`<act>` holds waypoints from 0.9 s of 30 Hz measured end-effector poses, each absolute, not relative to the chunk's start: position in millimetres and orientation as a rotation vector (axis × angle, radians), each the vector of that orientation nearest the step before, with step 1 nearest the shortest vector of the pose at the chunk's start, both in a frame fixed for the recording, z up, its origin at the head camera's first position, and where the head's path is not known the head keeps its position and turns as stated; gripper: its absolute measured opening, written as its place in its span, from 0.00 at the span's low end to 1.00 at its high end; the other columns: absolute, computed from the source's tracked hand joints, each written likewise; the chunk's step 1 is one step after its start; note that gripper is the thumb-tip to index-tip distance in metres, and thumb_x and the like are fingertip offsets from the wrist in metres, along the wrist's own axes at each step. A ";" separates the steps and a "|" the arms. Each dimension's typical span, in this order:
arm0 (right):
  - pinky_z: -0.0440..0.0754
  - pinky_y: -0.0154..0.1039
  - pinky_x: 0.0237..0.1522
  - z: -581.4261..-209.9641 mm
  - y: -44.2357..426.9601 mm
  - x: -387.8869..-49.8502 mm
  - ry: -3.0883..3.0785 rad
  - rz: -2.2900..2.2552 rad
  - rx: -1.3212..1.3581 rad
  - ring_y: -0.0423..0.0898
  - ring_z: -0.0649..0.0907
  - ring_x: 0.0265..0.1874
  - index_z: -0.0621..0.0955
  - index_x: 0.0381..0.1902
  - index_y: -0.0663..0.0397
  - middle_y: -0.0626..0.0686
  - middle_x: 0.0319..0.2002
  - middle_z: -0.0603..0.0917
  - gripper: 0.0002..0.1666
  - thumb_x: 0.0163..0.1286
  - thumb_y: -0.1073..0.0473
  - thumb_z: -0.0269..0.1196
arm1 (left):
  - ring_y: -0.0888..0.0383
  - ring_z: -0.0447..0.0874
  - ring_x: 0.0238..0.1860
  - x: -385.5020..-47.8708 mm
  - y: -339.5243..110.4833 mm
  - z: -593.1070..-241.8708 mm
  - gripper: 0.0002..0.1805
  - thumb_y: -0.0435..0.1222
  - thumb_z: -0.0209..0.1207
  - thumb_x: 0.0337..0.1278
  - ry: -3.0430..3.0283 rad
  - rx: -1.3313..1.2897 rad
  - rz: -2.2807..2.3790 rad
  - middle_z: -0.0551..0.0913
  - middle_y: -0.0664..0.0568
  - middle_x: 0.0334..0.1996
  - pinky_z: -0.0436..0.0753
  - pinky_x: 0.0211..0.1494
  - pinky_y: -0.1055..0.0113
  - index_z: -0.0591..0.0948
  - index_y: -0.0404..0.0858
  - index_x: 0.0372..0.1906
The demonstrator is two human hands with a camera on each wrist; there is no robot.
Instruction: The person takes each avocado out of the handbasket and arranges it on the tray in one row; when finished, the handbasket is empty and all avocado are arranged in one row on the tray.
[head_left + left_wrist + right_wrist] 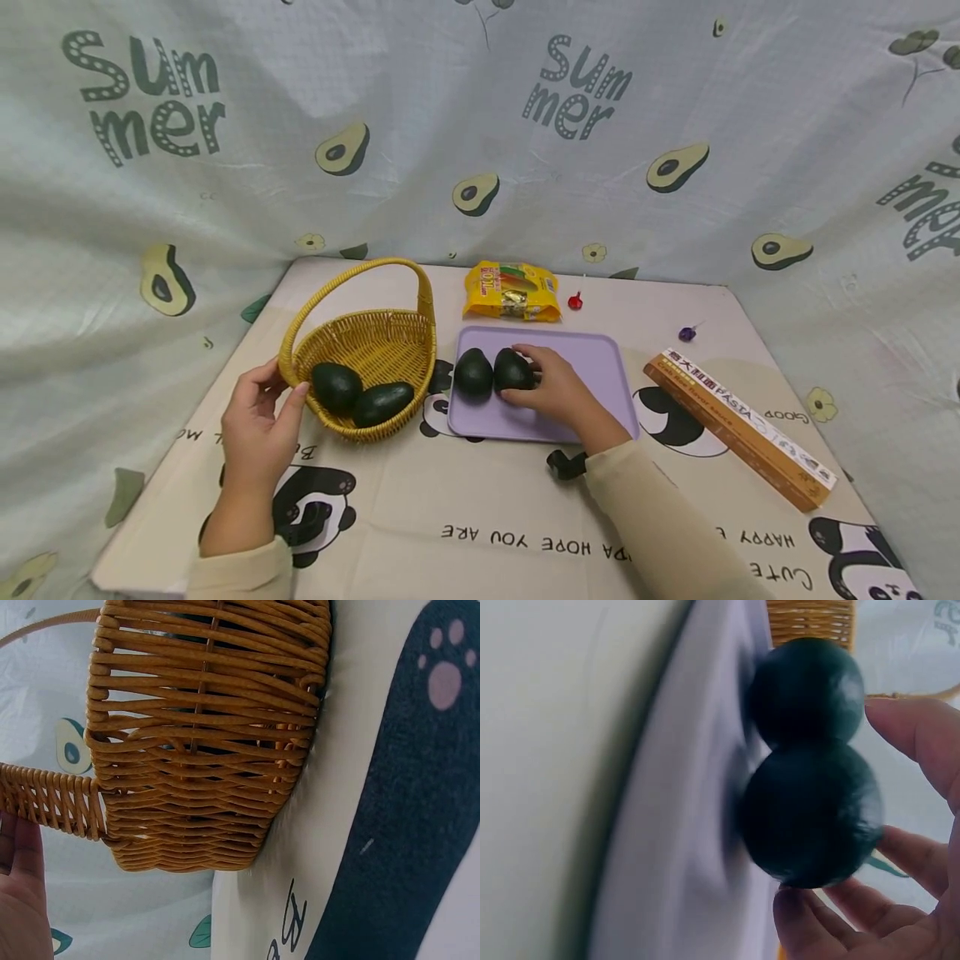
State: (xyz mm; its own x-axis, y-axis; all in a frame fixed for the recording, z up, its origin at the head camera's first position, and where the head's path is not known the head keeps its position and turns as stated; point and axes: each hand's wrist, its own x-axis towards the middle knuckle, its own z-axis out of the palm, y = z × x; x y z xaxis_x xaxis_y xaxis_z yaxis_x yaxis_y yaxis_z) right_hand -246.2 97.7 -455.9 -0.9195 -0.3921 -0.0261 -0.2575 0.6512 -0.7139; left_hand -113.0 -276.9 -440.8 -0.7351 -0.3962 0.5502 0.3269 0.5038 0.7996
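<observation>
A yellow wicker basket (375, 333) with a tall handle stands at the left, two dark avocados (336, 387) inside it. My left hand (258, 417) holds the basket's handle near its base at the left rim; in the left wrist view the fingers touch the woven handle (52, 796). On the purple tray (577, 421) two more avocados sit side by side, touching. My right hand (555, 387) has its fingers and thumb around the right avocado (513, 371); the left one (473, 373) lies beside it. The right wrist view shows the gripped avocado (810, 814) nearest the palm.
Behind the tray lie a yellow snack bag (513, 292) and a red lollipop (575, 301). A purple lollipop (687, 333) and a long pasta box (738, 429) are at the right. A small black object (564, 465) lies by the right sleeve, in front of the tray.
</observation>
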 end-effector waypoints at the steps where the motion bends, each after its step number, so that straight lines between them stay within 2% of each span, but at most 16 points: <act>1: 0.77 0.57 0.69 -453.2 98.7 -244.9 2.691 -1.126 -0.539 0.61 0.79 0.64 0.71 0.75 0.47 0.59 0.71 0.73 0.50 0.57 0.47 0.78 | 0.59 0.80 0.59 -113.4 -277.0 -441.0 0.27 0.19 0.64 0.60 -2.025 0.056 -1.284 0.79 0.42 0.56 0.76 0.66 0.81 0.74 0.28 0.64; 4: 0.77 0.57 0.69 -445.3 101.7 -241.1 2.700 -1.138 -0.573 0.62 0.79 0.65 0.71 0.75 0.49 0.59 0.72 0.72 0.49 0.58 0.48 0.78 | 0.59 0.80 0.59 -113.5 -277.1 -441.4 0.27 0.19 0.64 0.59 -2.025 0.059 -1.284 0.79 0.40 0.56 0.76 0.66 0.81 0.74 0.28 0.64; 10: 0.77 0.57 0.70 -435.5 104.7 -236.9 2.702 -1.172 -0.604 0.61 0.77 0.68 0.70 0.75 0.47 0.57 0.73 0.72 0.48 0.60 0.48 0.77 | 0.55 0.80 0.59 -112.9 -277.2 -440.9 0.26 0.19 0.64 0.60 -2.025 0.057 -1.287 0.79 0.41 0.56 0.76 0.66 0.81 0.74 0.28 0.64; 19: 0.76 0.57 0.70 -427.9 102.8 -235.3 2.669 -1.242 -0.662 0.60 0.77 0.67 0.70 0.75 0.50 0.63 0.71 0.73 0.46 0.62 0.50 0.76 | 0.57 0.81 0.58 -112.2 -276.7 -441.7 0.27 0.19 0.64 0.60 -2.026 0.056 -1.273 0.79 0.45 0.55 0.76 0.66 0.81 0.74 0.28 0.64; 27: 0.77 0.50 0.70 -415.8 95.4 -231.1 2.653 -1.277 -0.708 0.56 0.78 0.67 0.71 0.74 0.49 0.55 0.72 0.73 0.46 0.61 0.51 0.77 | 0.60 0.80 0.58 -112.7 -276.8 -441.6 0.27 0.19 0.64 0.59 -2.031 0.061 -1.257 0.79 0.48 0.55 0.76 0.66 0.81 0.74 0.29 0.64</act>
